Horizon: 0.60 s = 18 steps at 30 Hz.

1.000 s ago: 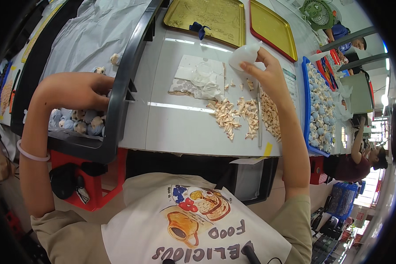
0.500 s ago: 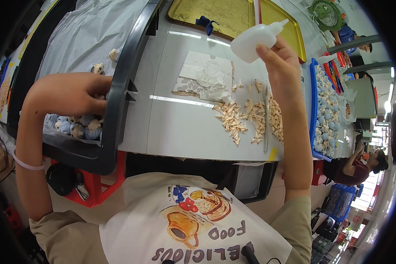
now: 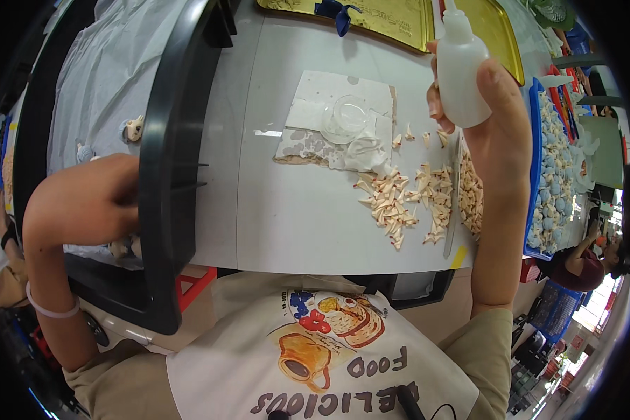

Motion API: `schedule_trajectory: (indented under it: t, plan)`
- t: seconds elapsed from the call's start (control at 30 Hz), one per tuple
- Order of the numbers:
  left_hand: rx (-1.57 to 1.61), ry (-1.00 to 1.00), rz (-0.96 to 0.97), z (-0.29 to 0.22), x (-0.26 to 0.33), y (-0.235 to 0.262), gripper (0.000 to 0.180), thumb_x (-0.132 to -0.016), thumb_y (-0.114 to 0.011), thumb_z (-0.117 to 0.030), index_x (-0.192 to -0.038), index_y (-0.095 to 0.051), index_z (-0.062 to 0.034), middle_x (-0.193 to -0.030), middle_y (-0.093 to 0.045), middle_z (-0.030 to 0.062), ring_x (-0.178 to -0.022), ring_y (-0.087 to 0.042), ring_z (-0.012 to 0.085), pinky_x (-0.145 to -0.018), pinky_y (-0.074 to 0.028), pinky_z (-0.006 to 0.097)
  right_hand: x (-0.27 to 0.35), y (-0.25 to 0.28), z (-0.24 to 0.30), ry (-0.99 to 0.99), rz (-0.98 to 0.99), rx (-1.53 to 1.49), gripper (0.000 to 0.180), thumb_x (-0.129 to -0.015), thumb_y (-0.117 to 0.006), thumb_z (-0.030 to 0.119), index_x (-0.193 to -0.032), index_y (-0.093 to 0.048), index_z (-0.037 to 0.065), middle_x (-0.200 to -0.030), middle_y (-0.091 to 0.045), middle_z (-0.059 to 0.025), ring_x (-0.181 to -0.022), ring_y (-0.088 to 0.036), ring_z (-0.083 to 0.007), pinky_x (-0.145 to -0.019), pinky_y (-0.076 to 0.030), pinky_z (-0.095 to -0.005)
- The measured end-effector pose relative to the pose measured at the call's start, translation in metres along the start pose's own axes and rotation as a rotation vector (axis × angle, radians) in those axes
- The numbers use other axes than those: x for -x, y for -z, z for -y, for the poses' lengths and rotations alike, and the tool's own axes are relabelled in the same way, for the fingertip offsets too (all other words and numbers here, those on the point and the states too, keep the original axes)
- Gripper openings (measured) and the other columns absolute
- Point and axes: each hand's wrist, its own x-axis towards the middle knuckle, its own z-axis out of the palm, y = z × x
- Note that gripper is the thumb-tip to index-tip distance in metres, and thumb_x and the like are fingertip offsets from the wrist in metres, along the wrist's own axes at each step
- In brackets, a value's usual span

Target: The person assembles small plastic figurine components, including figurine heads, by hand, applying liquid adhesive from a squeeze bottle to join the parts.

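My right hand (image 3: 500, 122) is closed around a translucent white squeeze bottle (image 3: 463, 80), held above the table with its nozzle toward the top of the view. My left hand (image 3: 91, 196) reaches into a black crate (image 3: 164, 161) lined with white sheeting. Its fingers are bent down and mostly hidden behind the crate's rim, so what they touch does not show. Small blue-and-cream figurines (image 3: 131, 129) lie in the crate near this hand. Between the hands, small pointed cream pieces (image 3: 388, 199) with dark red tips lie in piles on the table.
On the table, a worn white board (image 3: 315, 91) bears a clear round dish (image 3: 346, 117) and crumpled tissue (image 3: 365, 152). Gold trays (image 3: 392, 21) stand at the far side, a dark blue bow (image 3: 341, 15) on one. A blue tray (image 3: 534, 175) of figurines stands right; people work beyond.
The squeeze bottle has turned from slanting rightward to nearly upright. My left hand has shifted nearer to me inside the crate. The whole view has moved slightly.
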Motion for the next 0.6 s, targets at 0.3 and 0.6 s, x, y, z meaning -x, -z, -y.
schedule_trajectory:
  t: [0.3,0.6]
  plan:
    - [0.038,-0.008,-0.093,0.002,0.005,-0.003,0.028,-0.066,-0.063,-0.006,-0.094,-0.061,0.0011,-0.085,-0.062,0.0186,-0.075,-0.060,0.0344,-0.069,-0.047,0.036,0.003,0.027,-0.001,-0.006,-0.047,0.191,0.069,-0.071,-0.073,0.046,-0.112,-0.052,-0.005,-0.093,-0.060,-0.0101,-0.079,-0.059,-0.0151,-0.068,-0.046,-0.0247]
    - [-0.086,-0.151,-0.199,0.022,0.008,-0.015,0.029,-0.058,-0.068,-0.006,-0.086,-0.063,-0.0004,-0.081,-0.059,0.0157,-0.072,-0.059,0.0326,-0.065,-0.046,0.038,-0.002,0.011,-0.011,-0.048,0.069,0.135,0.060,-0.068,-0.075,0.043,-0.104,-0.053,0.000,-0.102,-0.063,-0.0156,-0.090,-0.060,-0.0175,-0.084,-0.045,-0.0288]
